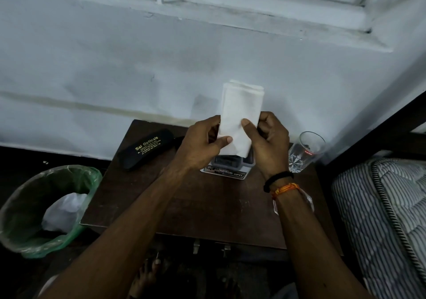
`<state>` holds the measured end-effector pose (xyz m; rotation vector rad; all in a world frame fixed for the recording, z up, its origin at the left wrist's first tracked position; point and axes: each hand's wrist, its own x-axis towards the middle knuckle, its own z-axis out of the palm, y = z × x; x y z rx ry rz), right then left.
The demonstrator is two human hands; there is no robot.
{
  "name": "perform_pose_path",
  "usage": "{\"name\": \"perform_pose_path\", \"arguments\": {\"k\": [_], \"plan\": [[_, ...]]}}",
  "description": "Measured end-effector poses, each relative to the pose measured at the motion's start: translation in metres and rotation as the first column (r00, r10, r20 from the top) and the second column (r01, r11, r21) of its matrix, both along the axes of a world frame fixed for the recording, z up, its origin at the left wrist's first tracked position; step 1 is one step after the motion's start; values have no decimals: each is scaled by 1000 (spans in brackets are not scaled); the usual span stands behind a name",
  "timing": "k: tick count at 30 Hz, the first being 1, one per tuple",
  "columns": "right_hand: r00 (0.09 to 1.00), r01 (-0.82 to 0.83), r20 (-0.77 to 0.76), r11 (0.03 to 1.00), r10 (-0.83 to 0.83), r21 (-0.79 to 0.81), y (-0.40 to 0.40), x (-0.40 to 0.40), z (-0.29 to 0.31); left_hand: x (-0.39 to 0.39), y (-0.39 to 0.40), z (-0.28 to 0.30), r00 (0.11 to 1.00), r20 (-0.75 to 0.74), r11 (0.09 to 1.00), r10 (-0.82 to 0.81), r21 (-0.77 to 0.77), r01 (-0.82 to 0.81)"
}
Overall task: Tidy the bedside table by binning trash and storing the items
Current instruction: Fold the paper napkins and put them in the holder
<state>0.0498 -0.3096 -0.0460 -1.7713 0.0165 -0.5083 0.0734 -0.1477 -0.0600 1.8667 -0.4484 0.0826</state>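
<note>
Item: folded white cloth [239, 114], centre of the frame, held upright above the worktop [207, 206]; likely raised clear so it can be squared off before storing, though whether it is kept or binned cannot be told.

Left hand [202, 144]: fingers curled, thumb pressed on the cloth's lower left face; pinches it.

Right hand [267, 142]: thumb on the cloth's front, fingers curled behind its right edge; grips it.

Grey box [232, 162]: directly below the hands, on a printed card; contents hidden.

Black spectacle case [147, 148]: left of centre, on the worktop, untouched.

Drinking glass [304, 152]: right of the hands, upright.

Lined bin [48, 208]: lower left, beside the worktop, holding white trash.
</note>
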Motion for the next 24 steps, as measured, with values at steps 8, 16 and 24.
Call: {"name": "perform_pose_path", "arguments": {"k": [8, 16, 24], "plan": [[999, -4, 44, 998, 0, 71, -5, 3, 1, 1, -1, -1, 1000, -6, 999, 8, 43, -7], [950, -167, -292, 970, 111, -175, -19, 3, -13, 2, 1, -3, 997, 28, 994, 67, 86, -70], [960, -86, -281, 936, -14, -341, -18, 5, -22, 2, 1, -6, 992, 102, 966, 71, 241, -94]]}}
